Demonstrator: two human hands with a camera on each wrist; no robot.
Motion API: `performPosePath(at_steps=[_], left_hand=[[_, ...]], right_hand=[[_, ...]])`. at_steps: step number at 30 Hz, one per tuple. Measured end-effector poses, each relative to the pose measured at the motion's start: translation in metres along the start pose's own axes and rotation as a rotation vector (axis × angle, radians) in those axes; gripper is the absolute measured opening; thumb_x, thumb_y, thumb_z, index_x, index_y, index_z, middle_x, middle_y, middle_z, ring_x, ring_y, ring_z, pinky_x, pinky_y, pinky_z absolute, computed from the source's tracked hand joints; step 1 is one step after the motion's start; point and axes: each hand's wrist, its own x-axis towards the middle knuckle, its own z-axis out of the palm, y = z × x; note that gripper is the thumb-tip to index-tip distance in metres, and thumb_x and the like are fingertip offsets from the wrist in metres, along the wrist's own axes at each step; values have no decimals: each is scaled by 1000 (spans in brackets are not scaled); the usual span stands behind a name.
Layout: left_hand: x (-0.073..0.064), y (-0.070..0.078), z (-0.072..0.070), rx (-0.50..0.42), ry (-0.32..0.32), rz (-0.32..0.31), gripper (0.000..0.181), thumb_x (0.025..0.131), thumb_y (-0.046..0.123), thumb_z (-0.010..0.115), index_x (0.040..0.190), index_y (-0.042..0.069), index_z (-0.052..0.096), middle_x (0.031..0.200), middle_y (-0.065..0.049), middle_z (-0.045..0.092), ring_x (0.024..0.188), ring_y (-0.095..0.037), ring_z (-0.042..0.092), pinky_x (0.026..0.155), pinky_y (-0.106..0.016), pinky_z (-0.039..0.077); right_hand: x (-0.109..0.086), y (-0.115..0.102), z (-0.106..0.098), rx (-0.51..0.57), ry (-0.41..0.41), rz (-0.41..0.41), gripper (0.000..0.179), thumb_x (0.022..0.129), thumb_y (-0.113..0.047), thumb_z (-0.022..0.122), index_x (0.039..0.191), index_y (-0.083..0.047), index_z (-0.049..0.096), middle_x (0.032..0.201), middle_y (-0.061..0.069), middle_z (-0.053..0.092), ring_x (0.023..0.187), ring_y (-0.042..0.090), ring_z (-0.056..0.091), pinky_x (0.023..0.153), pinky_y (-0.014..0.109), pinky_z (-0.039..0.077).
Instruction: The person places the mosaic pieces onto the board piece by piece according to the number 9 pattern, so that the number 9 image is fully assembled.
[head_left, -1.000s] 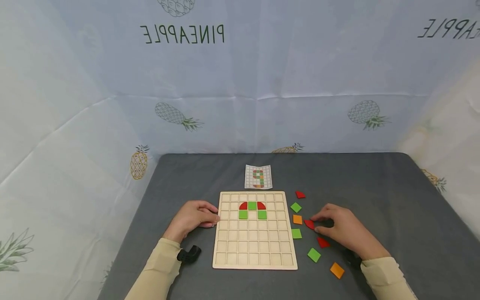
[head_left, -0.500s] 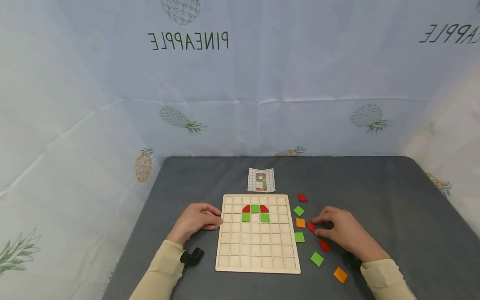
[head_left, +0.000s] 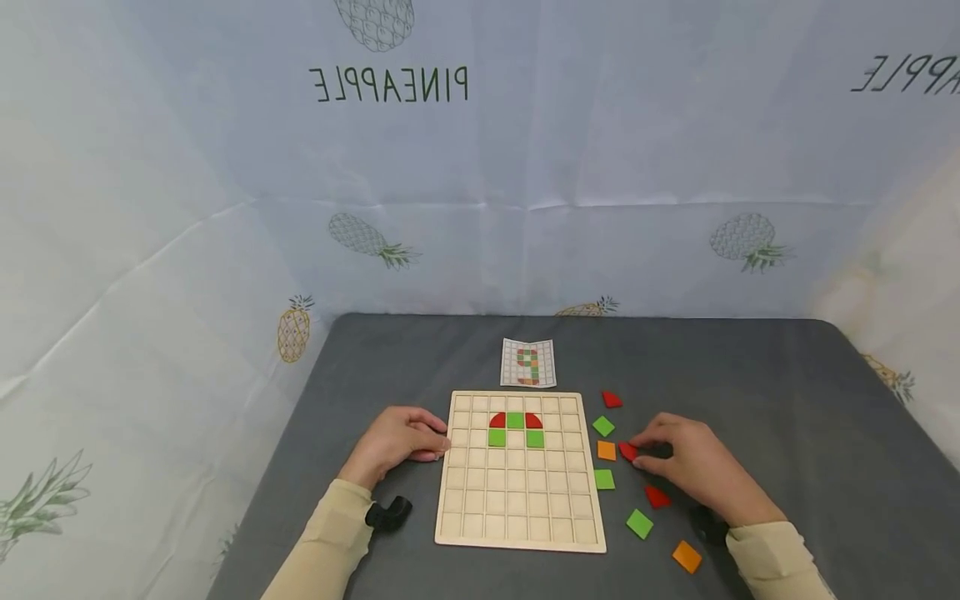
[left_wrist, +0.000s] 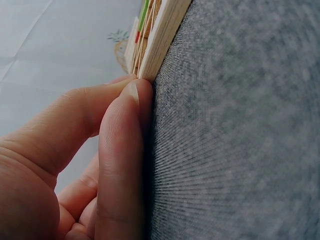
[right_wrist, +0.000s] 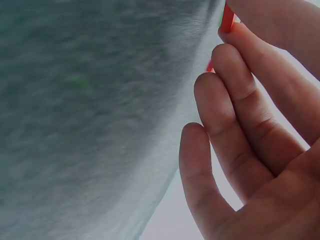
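A wooden grid board [head_left: 517, 525] lies on the grey table, with red and green tiles set in its upper cells. At its left edge, my left hand [head_left: 397, 442] pinches the rim; the left wrist view shows thumb and fingertips right at the board's side [left_wrist: 162, 42]. To the right of the board, my right hand [head_left: 693, 462] holds a red quarter-round tile [head_left: 627, 451] between thumb and index finger. That red tile [right_wrist: 227, 20] shows at the top of the right wrist view, the other fingers lying below it. An orange square tile [head_left: 606, 450] is just left of it.
Behind the board lies a printed pattern card [head_left: 528, 363]. Around the right hand are loose tiles: red [head_left: 612, 400] and red [head_left: 657, 497] pieces, green squares [head_left: 603, 426], and an orange square [head_left: 687, 557]. A pineapple-print cloth [head_left: 525, 167] hangs behind the table.
The head view has shifted slightly, so everything appears a little lower and further right. Both hands keep their places at the board's edge and the red tile.
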Motion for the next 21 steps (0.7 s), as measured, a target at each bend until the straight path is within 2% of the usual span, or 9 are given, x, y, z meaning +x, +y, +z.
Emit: performPosePath(at_steps=[6, 14, 21], left_hand=[[-1, -4, -3, -7, -3, 2, 33, 81, 15, 95, 109, 4, 79, 90, -7, 83, 78, -16, 79, 75, -30, 68], [3, -2, -3, -35, -21, 8, 34, 80, 16, 95, 108, 5, 80, 90, -7, 83, 78, -15, 79, 75, -31, 68], [3, -3, -6, -35, -27, 11, 33, 81, 16, 95, 108, 5, 80, 86, -6, 82, 78, -15, 79, 75, -31, 68]], right_hand=[[12, -21, 2, -7, 5, -55, 18, 88, -27, 92, 105, -27, 86, 99, -11, 69, 89, 11, 62, 75, 31, 54], [29, -59, 11, 22, -10, -150, 18, 89, -21, 91, 106, -24, 85, 101, -9, 68, 85, 10, 57, 69, 26, 50], [45, -93, 30, 117, -57, -180, 18, 91, -16, 88, 107, -22, 86, 98, -10, 68, 85, 8, 59, 69, 24, 54]])
